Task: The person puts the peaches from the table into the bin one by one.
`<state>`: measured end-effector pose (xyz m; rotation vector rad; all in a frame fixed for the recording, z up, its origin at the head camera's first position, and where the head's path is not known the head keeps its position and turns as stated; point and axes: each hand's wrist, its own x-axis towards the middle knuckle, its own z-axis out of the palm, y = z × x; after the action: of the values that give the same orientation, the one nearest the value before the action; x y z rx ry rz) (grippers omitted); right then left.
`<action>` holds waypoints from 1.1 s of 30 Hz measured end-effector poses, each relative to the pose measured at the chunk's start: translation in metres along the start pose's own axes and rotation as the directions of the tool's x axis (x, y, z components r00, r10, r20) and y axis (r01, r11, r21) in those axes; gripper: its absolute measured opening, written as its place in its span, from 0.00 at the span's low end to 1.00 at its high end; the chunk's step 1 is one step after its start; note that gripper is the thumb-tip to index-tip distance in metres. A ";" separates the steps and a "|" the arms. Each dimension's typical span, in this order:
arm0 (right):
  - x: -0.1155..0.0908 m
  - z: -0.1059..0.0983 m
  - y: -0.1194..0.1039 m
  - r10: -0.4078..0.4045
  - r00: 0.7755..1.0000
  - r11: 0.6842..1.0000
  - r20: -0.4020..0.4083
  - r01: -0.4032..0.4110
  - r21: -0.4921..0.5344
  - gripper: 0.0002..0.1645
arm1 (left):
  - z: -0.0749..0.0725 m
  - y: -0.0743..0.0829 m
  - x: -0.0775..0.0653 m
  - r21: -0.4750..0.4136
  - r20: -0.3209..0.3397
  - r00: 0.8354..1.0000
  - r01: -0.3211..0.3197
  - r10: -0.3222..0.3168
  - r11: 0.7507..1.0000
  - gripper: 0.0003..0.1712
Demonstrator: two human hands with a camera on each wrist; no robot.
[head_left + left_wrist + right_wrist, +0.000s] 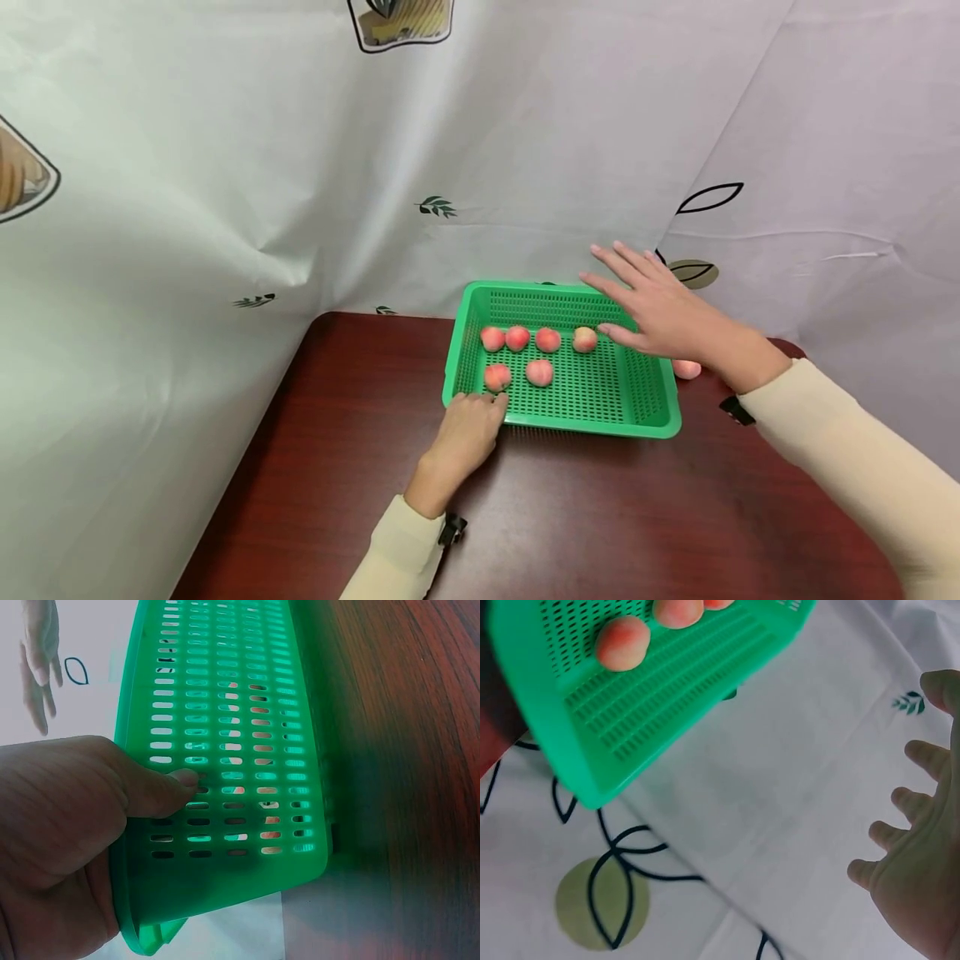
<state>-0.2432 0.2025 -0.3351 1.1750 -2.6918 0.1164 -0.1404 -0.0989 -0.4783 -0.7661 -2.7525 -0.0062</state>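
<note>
A green plastic basket with slotted walls stands on the table, holding several pinkish-red peaches. My left hand grips its near rim toward the left corner. In the left wrist view the thumb presses the outer wall, while the fingers go over the rim and are hidden. My right hand is raised over the basket's right end with fingers spread and nothing in it. The right wrist view shows those fingers apart from the basket and the peaches.
One more peach lies outside the basket at its right, partly hidden by the right arm. The dark red wooden table meets a white printed cloth behind and at the sides.
</note>
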 end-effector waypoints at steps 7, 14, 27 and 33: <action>-0.031 0.000 0.016 0.084 0.996 0.996 -0.039 -0.083 0.033 0.45 | 0.000 0.001 0.000 0.002 0.004 1.000 0.001 -0.001 1.000 0.14; -0.060 0.002 0.034 0.169 0.985 0.979 -0.038 -0.163 0.122 0.42 | 0.000 0.001 0.000 0.003 0.025 1.000 0.007 -0.007 1.000 0.14; -0.102 0.038 0.069 0.275 0.961 0.952 -0.037 -0.266 0.153 0.37 | 0.002 0.000 0.001 0.015 0.035 0.999 0.002 -0.002 1.000 0.15; -0.119 0.065 0.081 0.288 0.957 0.952 -0.048 -0.280 0.128 0.35 | 0.002 0.001 0.001 0.014 0.014 1.000 -0.001 0.000 1.000 0.16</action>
<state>-0.2335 0.3330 -0.4234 0.7876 -2.8110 0.3575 -0.1415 -0.0975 -0.4803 -0.7662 -2.7629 0.0181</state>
